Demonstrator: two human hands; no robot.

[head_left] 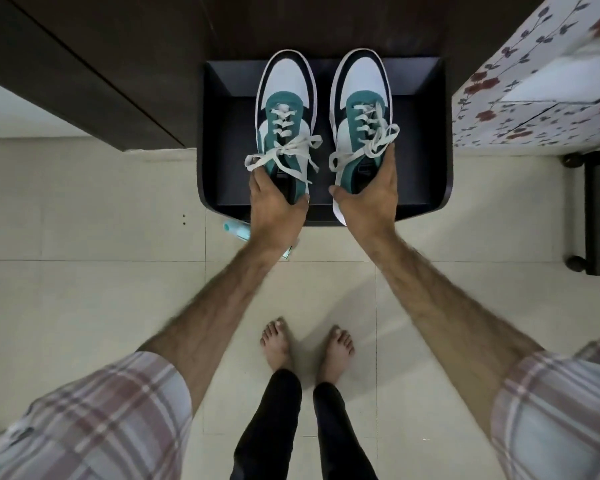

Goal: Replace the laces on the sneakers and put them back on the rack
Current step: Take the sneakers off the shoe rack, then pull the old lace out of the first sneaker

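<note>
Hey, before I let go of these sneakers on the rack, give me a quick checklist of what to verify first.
1. Left hand grips the left sneaker at the heel: ok.
2. Right hand grips the right sneaker at the heel: ok.
3. Both sneakers laced and tied: ok.
4. Toes pointing to the back of the black rack: ok.
5. Soles resting flat on the shelf: cannot tell.
6. Teal item on the floor, partly under the left wrist, cleared away: not ok.

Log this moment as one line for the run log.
left hand: grips left sneaker | right hand: grips right sneaker | laces: tied | sneakers over black rack | contact: unclear
</note>
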